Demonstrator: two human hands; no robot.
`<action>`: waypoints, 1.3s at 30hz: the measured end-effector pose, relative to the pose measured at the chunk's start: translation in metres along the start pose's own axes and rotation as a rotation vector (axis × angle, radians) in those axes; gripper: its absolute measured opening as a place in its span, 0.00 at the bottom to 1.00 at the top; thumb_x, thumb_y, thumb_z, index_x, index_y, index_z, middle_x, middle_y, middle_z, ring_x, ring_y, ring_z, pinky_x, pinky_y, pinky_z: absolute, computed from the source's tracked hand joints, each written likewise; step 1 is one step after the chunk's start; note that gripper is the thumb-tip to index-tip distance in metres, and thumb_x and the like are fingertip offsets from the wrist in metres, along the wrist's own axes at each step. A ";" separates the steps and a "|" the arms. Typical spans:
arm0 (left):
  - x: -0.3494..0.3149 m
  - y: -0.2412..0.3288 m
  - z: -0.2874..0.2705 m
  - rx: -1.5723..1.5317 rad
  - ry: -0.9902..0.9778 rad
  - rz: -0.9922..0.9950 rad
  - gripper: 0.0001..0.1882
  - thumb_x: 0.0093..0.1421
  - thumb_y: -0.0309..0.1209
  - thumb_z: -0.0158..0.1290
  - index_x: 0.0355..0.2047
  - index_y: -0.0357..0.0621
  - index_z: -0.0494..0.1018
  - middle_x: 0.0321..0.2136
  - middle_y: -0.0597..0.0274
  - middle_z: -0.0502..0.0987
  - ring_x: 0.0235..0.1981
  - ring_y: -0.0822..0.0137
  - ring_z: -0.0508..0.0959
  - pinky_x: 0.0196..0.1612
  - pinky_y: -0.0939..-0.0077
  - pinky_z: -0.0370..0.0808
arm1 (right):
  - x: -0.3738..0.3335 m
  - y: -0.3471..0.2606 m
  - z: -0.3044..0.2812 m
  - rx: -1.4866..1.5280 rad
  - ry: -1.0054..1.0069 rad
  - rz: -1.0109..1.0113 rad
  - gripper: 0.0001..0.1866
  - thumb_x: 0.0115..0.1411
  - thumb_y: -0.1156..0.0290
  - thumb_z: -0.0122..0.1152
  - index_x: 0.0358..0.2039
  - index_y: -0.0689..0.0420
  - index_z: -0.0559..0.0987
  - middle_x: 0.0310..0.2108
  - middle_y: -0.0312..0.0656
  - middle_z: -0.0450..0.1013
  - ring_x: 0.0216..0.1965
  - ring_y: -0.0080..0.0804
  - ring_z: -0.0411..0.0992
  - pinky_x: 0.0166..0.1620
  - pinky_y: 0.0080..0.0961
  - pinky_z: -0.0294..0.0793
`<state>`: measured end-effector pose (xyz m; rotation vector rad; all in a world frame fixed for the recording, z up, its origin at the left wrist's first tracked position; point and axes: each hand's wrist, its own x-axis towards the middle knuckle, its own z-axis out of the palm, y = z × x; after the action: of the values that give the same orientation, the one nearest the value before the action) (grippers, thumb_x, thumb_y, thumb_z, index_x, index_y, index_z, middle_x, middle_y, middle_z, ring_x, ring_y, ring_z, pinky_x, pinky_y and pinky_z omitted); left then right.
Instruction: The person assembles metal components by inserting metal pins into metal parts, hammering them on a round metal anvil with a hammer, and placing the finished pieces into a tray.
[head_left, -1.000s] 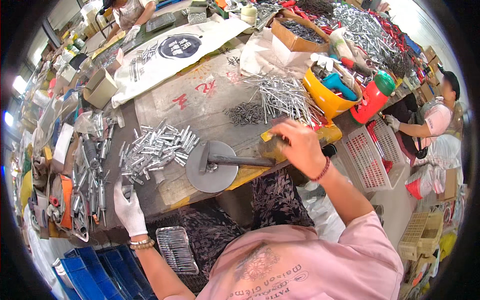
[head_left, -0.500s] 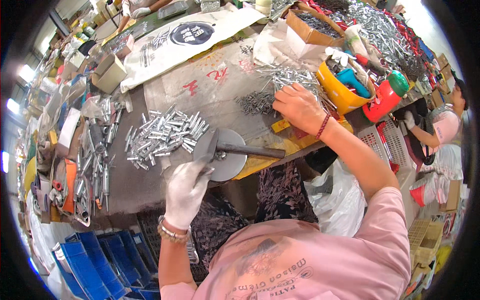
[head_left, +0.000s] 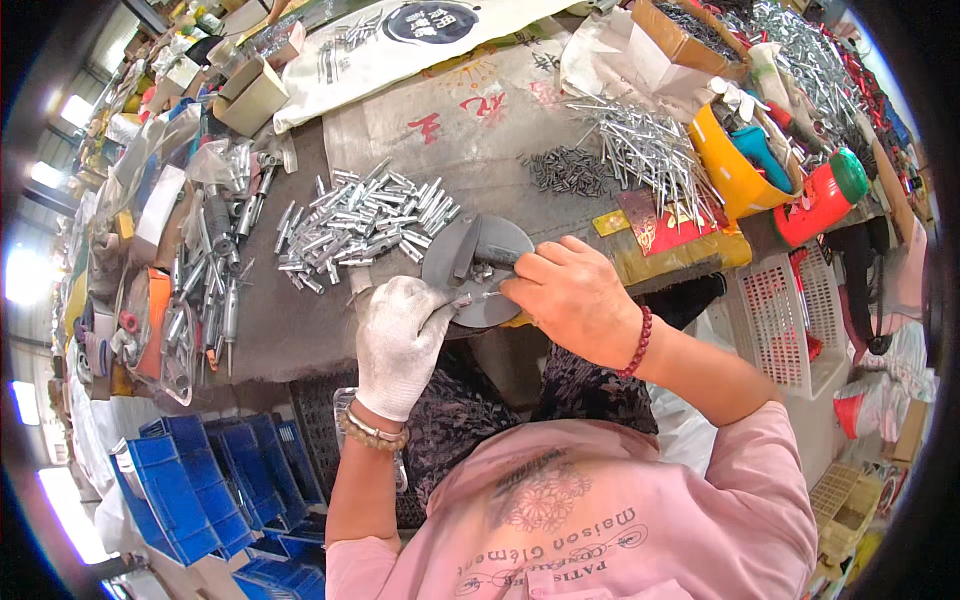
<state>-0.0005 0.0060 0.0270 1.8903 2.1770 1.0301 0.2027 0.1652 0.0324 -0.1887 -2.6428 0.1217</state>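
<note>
My left hand (head_left: 405, 335), in a white glove, is closed with thumb and finger on a small silver metal tube (head_left: 462, 300). My bare right hand (head_left: 572, 300) meets it from the right, its fingertips pinched on a small metal piece mostly hidden by the fingers. Both hands are over the near part of a round grey metal disc (head_left: 487, 314) at the table's front edge. Across the disc lies a hammer (head_left: 466, 248), its handle partly behind my right hand. Beyond my left hand spreads a pile of silver metal tubes (head_left: 365, 225).
Small dark pieces (head_left: 570, 172) and thin silver rods (head_left: 650, 150) are heaped at the right. A yellow container (head_left: 720, 165) and a red jar with a green lid (head_left: 820, 205) stand farther right. Tools (head_left: 210, 270) crowd the left; blue bins (head_left: 190, 490) sit below.
My right hand has come from the heaps of dark pieces and rods to the disc, up against my left hand. The head view has shifted, and the co-worker at the far side has left it.
</note>
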 end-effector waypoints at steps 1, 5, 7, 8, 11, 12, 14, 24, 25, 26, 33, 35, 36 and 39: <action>0.000 0.001 0.000 0.064 0.012 0.006 0.06 0.57 0.23 0.69 0.35 0.39 0.85 0.35 0.54 0.83 0.41 0.51 0.83 0.48 0.58 0.78 | 0.000 -0.002 0.002 0.007 -0.003 0.003 0.01 0.56 0.68 0.66 0.29 0.48 0.82 0.34 0.34 0.73 0.42 0.33 0.75 0.48 0.33 0.74; -0.001 0.003 0.003 0.036 0.041 -0.025 0.07 0.57 0.23 0.68 0.37 0.40 0.85 0.36 0.53 0.83 0.43 0.49 0.83 0.50 0.56 0.78 | 0.000 -0.002 0.010 0.014 -0.004 0.009 0.01 0.56 0.68 0.65 0.28 0.48 0.82 0.35 0.33 0.73 0.42 0.33 0.75 0.48 0.33 0.74; -0.002 0.001 0.002 0.006 0.001 -0.020 0.08 0.58 0.24 0.67 0.39 0.40 0.85 0.37 0.52 0.83 0.43 0.48 0.83 0.51 0.56 0.78 | 0.003 -0.003 0.009 0.003 0.004 -0.010 0.01 0.56 0.68 0.65 0.28 0.48 0.82 0.35 0.33 0.73 0.42 0.32 0.75 0.48 0.33 0.74; -0.003 0.000 0.002 0.009 0.003 -0.023 0.08 0.58 0.24 0.67 0.39 0.40 0.85 0.37 0.52 0.83 0.43 0.48 0.83 0.51 0.56 0.78 | 0.005 -0.004 0.008 -0.010 0.012 -0.025 0.02 0.56 0.68 0.65 0.28 0.49 0.82 0.34 0.33 0.73 0.42 0.32 0.75 0.48 0.33 0.74; -0.004 -0.001 0.005 0.008 0.021 -0.004 0.08 0.59 0.24 0.66 0.40 0.41 0.85 0.38 0.52 0.84 0.44 0.48 0.83 0.51 0.56 0.79 | 0.006 -0.003 0.011 -0.027 0.007 -0.059 0.02 0.56 0.67 0.65 0.28 0.49 0.82 0.34 0.33 0.73 0.42 0.32 0.75 0.48 0.32 0.74; -0.004 0.001 0.004 0.038 0.011 -0.009 0.08 0.59 0.24 0.66 0.39 0.41 0.85 0.38 0.53 0.84 0.44 0.48 0.83 0.51 0.56 0.79 | 0.007 -0.002 0.012 -0.026 0.007 -0.059 0.02 0.56 0.67 0.65 0.28 0.49 0.82 0.34 0.33 0.73 0.42 0.32 0.75 0.48 0.32 0.74; -0.005 0.004 0.003 0.069 0.000 -0.014 0.07 0.59 0.24 0.66 0.39 0.42 0.85 0.38 0.53 0.84 0.44 0.48 0.83 0.51 0.56 0.79 | 0.008 -0.002 0.011 -0.030 0.007 -0.102 0.02 0.56 0.67 0.65 0.27 0.49 0.82 0.34 0.33 0.73 0.41 0.31 0.75 0.47 0.31 0.75; -0.013 -0.006 0.010 0.004 0.055 0.004 0.09 0.57 0.22 0.67 0.40 0.43 0.87 0.37 0.56 0.83 0.43 0.52 0.82 0.48 0.60 0.78 | 0.017 0.005 0.008 -0.005 -0.040 -0.212 0.02 0.56 0.68 0.65 0.27 0.49 0.82 0.34 0.32 0.73 0.41 0.31 0.76 0.46 0.30 0.76; -0.014 -0.007 0.011 -0.052 0.062 -0.002 0.10 0.56 0.21 0.67 0.39 0.42 0.87 0.37 0.56 0.82 0.43 0.52 0.82 0.48 0.60 0.78 | 0.018 0.006 0.007 0.012 -0.063 -0.232 0.02 0.56 0.68 0.65 0.27 0.49 0.82 0.34 0.32 0.73 0.41 0.31 0.76 0.47 0.31 0.76; -0.014 -0.008 0.012 -0.055 0.061 0.001 0.10 0.56 0.21 0.67 0.39 0.42 0.87 0.37 0.56 0.82 0.43 0.52 0.82 0.48 0.60 0.78 | 0.019 0.007 0.006 0.029 -0.085 -0.252 0.02 0.56 0.68 0.65 0.27 0.49 0.82 0.34 0.32 0.73 0.41 0.32 0.76 0.47 0.31 0.77; -0.010 -0.011 0.011 -0.086 0.057 -0.001 0.08 0.58 0.26 0.69 0.38 0.44 0.87 0.35 0.56 0.81 0.41 0.51 0.81 0.46 0.57 0.78 | 0.023 0.009 0.011 0.006 -0.114 -0.295 0.07 0.59 0.67 0.63 0.35 0.52 0.84 0.36 0.32 0.71 0.42 0.30 0.74 0.47 0.30 0.76; -0.012 -0.012 0.013 -0.040 0.028 -0.013 0.10 0.56 0.20 0.68 0.39 0.42 0.86 0.35 0.55 0.80 0.41 0.51 0.80 0.47 0.58 0.77 | 0.019 0.009 0.009 0.093 -0.073 -0.196 0.09 0.57 0.69 0.67 0.39 0.53 0.86 0.36 0.35 0.74 0.42 0.35 0.76 0.47 0.34 0.78; -0.012 -0.012 0.012 -0.043 0.033 -0.009 0.10 0.56 0.20 0.68 0.39 0.42 0.86 0.35 0.55 0.80 0.41 0.51 0.80 0.47 0.58 0.77 | 0.019 0.015 0.010 0.086 -0.074 -0.199 0.09 0.57 0.69 0.67 0.39 0.53 0.86 0.36 0.35 0.74 0.42 0.35 0.76 0.47 0.34 0.78; -0.012 -0.005 0.013 0.013 0.083 0.022 0.08 0.57 0.28 0.69 0.38 0.47 0.88 0.33 0.56 0.80 0.41 0.50 0.81 0.45 0.57 0.78 | 0.016 0.056 0.013 0.148 0.189 0.209 0.09 0.53 0.73 0.72 0.37 0.52 0.87 0.35 0.42 0.77 0.42 0.46 0.80 0.48 0.42 0.83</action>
<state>0.0038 0.0006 0.0103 1.9147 2.2172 1.1197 0.1883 0.2225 0.0217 -0.4062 -2.4086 0.3497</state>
